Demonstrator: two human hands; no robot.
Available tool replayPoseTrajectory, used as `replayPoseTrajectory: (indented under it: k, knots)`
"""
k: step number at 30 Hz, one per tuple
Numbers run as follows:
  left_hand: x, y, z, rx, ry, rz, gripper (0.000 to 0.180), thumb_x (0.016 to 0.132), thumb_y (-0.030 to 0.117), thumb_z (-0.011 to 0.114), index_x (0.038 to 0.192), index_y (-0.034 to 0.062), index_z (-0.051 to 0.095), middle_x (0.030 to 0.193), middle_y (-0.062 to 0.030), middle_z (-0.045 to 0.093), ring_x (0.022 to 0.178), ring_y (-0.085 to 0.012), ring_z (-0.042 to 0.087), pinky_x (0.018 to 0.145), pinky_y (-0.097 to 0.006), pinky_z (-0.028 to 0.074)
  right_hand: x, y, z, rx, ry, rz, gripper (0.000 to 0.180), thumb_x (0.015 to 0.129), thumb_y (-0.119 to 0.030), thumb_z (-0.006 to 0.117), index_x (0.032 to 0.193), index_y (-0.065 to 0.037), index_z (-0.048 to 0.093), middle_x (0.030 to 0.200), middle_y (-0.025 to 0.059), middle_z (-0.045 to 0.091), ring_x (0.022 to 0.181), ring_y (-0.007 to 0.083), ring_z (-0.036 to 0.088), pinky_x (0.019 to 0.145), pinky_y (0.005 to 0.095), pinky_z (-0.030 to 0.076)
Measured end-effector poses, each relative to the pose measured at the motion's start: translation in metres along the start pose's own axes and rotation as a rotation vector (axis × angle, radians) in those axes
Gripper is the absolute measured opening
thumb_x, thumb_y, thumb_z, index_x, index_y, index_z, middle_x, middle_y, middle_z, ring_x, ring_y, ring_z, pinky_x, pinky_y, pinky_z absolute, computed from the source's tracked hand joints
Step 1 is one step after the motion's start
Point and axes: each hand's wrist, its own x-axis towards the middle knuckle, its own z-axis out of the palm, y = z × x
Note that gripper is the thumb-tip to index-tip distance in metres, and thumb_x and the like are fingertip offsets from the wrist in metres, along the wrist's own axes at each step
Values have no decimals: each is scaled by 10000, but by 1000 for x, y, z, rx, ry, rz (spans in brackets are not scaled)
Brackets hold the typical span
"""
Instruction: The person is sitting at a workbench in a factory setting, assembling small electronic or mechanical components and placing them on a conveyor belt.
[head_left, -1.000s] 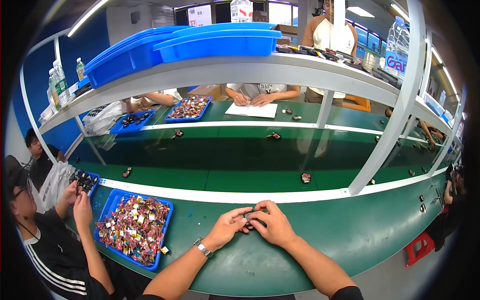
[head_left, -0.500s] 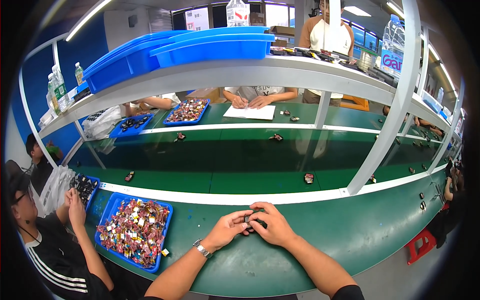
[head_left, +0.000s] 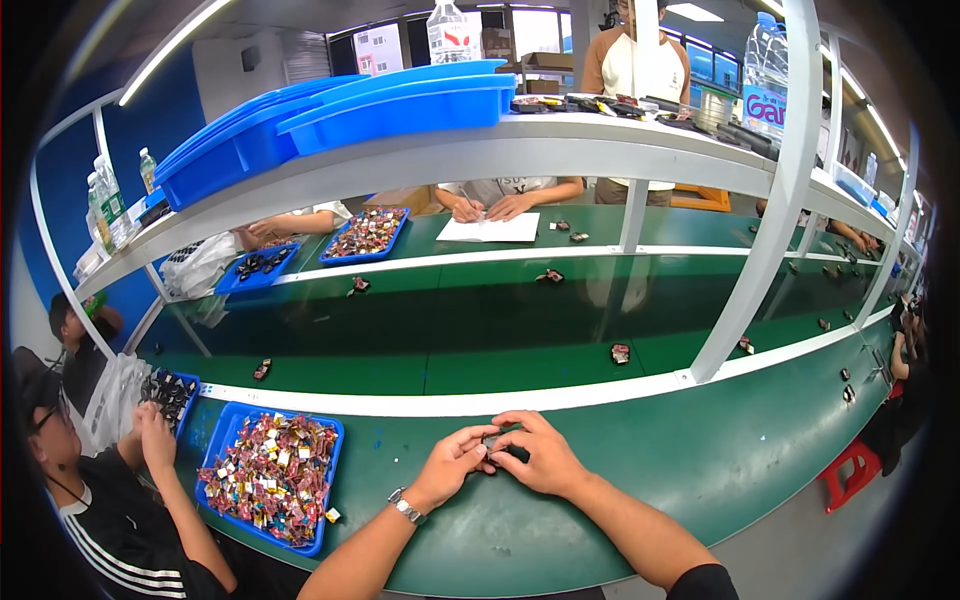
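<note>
A small dark part (head_left: 506,452) sits right between the two hands, just above the green bench top (head_left: 640,470) at the near edge. It is mostly hidden by fingers, so its shape and which way it points are too hard to tell. The left hand (head_left: 452,470) comes in from the left and pinches the part with its fingertips. The right hand (head_left: 540,455) comes in from the right and curls over the top of it, fingers closed around it too. Both hands touch the part and touch each other, so neither one is nearer. The left wrist wears a silver watch (head_left: 405,508). To the left of the hands, a little way off, lies a blue tray (head_left: 330,480) full of small bright bits in many colours. A person in a black shirt with white stripes (head_left: 120,520) sits beside that tray. Past the hands runs a white strip (head_left: 480,400), and beyond it a dark green belt (head_left: 450,330) with a few small parts on it.
</note>
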Motion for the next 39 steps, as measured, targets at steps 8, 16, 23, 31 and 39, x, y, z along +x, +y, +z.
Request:
replayPoseTrajectory:
  k: [8, 16, 23, 31, 39]
  knots:
    - [0, 0, 0, -34, -12, 4, 378, 1038, 78, 441, 1399, -30, 464, 1238, -113, 611, 1056, -174, 622, 927, -323, 527, -3, -2, 7, -2, 111, 3, 129, 831, -111, 730, 956, -74, 730, 1231, 75, 611, 1133, 254, 592, 911, 359, 532]
    - [0, -2, -5, -60, -46, -13, 398, 1043, 112, 449, 1413, -34, 456, 1239, -126, 609, 1077, -184, 625, 956, -333, 524, -3, 3, 7, 109, 74, 23, 158, 823, -107, 748, 979, -81, 743, 1241, 72, 604, 1154, 257, 577, 942, 358, 515]
    - [0, -4, -6, -74, -48, 5, 398, 1043, 127, 466, 1408, -33, 466, 1223, -127, 617, 1058, -175, 628, 949, -326, 527, -3, -2, 8, 66, 80, 60, 163, 837, -137, 741, 994, -94, 754, 1243, 67, 610, 1163, 263, 567, 945, 369, 507]
    - [-1, -1, -3, -34, -27, -11, 396, 1044, 122, 473, 1406, -38, 468, 1235, -132, 616, 1064, -175, 629, 951, -324, 531, -4, 3, 10, 96, 54, 76, 180, 844, -136, 738, 1022, -119, 761, 1314, 67, 594, 1186, 273, 552, 971, 371, 494]
    - [-1, -3, -6, -83, -18, 12, 396, 1042, 130, 492, 1401, -37, 473, 1327, -140, 583, 1154, -180, 604, 988, -327, 520, -3, -12, 13, 41, 111, 6, 197, 820, -114, 749, 1015, -92, 728, 1337, 80, 583, 1181, 281, 558, 955, 383, 513]
